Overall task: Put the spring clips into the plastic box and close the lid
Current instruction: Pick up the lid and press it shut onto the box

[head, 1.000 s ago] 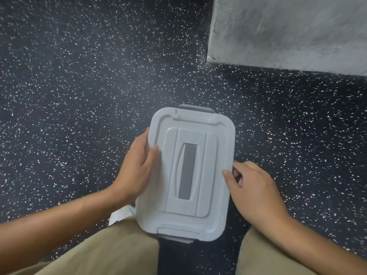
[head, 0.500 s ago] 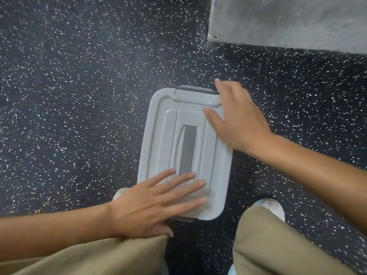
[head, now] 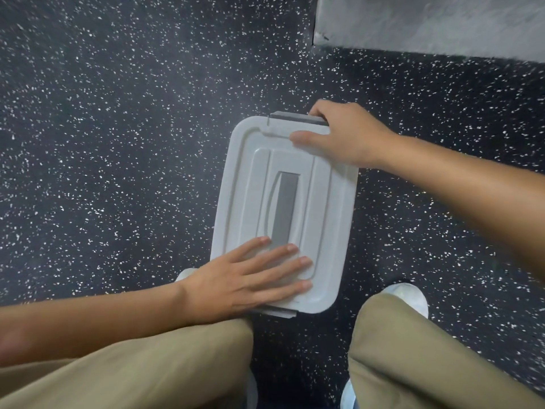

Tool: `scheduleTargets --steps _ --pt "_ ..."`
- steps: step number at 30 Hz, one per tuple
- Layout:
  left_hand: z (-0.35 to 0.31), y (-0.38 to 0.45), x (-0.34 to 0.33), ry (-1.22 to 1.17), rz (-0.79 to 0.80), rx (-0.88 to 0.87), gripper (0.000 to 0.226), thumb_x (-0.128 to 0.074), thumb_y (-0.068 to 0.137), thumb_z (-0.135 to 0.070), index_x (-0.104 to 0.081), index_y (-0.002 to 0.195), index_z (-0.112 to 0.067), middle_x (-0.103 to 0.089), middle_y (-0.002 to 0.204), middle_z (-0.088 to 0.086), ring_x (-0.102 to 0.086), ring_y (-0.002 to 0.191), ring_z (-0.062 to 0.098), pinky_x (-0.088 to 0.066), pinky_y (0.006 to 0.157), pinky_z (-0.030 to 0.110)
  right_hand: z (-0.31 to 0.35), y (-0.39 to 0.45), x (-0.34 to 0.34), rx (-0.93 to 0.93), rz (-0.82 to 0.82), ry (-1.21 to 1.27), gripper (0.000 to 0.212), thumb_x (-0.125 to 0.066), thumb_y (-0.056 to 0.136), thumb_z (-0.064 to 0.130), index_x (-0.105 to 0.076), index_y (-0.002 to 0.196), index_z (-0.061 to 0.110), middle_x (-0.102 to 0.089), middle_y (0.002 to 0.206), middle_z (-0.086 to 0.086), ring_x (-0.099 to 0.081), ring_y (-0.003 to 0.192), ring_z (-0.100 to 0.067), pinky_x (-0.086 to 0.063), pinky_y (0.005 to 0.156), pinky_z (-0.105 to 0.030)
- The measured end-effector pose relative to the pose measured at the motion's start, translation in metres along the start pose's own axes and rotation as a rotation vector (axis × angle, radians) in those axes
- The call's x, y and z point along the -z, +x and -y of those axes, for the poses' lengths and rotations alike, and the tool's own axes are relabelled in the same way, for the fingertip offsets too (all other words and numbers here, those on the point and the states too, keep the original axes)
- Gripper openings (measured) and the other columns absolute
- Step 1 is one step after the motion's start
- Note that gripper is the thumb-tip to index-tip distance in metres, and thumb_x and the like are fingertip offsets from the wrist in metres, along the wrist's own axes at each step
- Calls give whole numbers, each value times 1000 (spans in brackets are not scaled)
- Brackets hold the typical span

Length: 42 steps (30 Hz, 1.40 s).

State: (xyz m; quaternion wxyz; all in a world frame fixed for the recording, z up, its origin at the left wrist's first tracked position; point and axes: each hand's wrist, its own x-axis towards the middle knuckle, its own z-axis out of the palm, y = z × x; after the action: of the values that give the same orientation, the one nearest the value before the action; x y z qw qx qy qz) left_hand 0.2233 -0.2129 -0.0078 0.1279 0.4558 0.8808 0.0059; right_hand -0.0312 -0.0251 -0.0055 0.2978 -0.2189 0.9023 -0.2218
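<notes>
A light grey plastic box stands on the dark speckled floor with its lid (head: pixel 321 202) on top. A darker grey handle strip (head: pixel 284 208) runs down the lid's middle. My left hand (head: pixel 250 278) lies flat on the lid's near end, fingers spread. My right hand (head: pixel 345 132) is at the far right corner, thumb on the lid and fingers curled over the dark grey far latch (head: pixel 290 117). A near latch (head: pixel 280 313) shows at the front edge. No spring clips are in sight; the box's inside is hidden.
My two legs in khaki trousers (head: pixel 413 349) frame the box, with white shoes (head: pixel 410 293) on the floor beside it. A grey concrete block (head: pixel 427 22) stands at the far right. The dark speckled floor (head: pixel 118 143) stretches to the left.
My right hand has slid from lying flat on the lid's far right part to the far edge, fingers now curled over the latch. My left hand stays pressed on the near end.
</notes>
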Motion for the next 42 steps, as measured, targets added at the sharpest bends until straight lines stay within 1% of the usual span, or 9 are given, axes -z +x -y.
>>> scheduleTargets --steps 3,10,16,22,26,30,34,39,42 --pt "4 7 4 -76 12 12 92 -64 87 -34 -13 163 -22 -9 171 10 -7 157 34 -18 124 55 4 2 0 52 -85 -120 53 -52 85 72 -54 108 24 -59 98 7 -55 87 -20 -36 68 -36" --pt "31 44 13 -70 -15 -1 110 -75 76 -45 -14 163 -21 -6 171 12 -2 157 35 -9 124 56 -12 17 21 52 -211 -180 54 -48 89 69 -55 114 22 -56 104 6 -54 91 -22 -39 73 -37" --pt "67 72 21 -117 -52 -40 97 -71 83 -40 -19 163 -21 -8 171 11 -1 157 35 -5 125 56 -27 32 45 73 -317 -158 54 -53 92 62 -59 117 15 -64 115 -4 -58 100 -27 -44 81 -39" --pt "76 83 24 -172 -69 -35 95 -68 82 -42 -22 162 -22 -9 171 10 -1 157 33 -5 125 55 -35 42 47 115 -383 -117 49 -57 89 62 -61 110 17 -56 97 5 -51 87 -20 -34 71 -33" --pt "76 84 27 -309 -99 -14 72 -59 95 -44 -32 159 -23 -16 170 8 -6 158 28 -12 124 54 -42 43 44 98 -421 -82 47 -58 87 64 -61 108 21 -58 98 7 -52 87 -18 -35 70 -33" --pt "85 90 51 -618 -180 160 52 -53 100 -37 -56 143 -9 -50 152 12 -40 144 29 -34 114 49 -43 42 39 74 -450 -6 52 -55 88 65 -60 117 22 -65 111 3 -60 98 -20 -49 83 -44" --pt "110 99 60 -517 -322 392 41 -49 100 -35 -69 121 -6 -64 123 11 -56 112 30 -44 94 48 -51 37 33 81 -500 83 49 -51 94 55 -58 127 20 -64 123 2 -61 107 -18 -49 92 -42" --pt "136 113 48 -432 -429 593 38 -49 99 -32 -69 114 -4 -61 113 13 -52 101 32 -39 92 39 -57 9 10 68 -477 20 60 -50 99 46 -41 150 16 -39 155 -3 -30 142 -22 -21 113 -25" --pt "140 122 47 -413 -445 635 38 -51 99 -34 -69 114 -5 -59 113 13 -49 102 31 -34 94 35 -62 -7 3 76 -460 -11 60 -50 99 44 -39 152 17 -23 164 -4 -18 148 -21 -7 112 -14"
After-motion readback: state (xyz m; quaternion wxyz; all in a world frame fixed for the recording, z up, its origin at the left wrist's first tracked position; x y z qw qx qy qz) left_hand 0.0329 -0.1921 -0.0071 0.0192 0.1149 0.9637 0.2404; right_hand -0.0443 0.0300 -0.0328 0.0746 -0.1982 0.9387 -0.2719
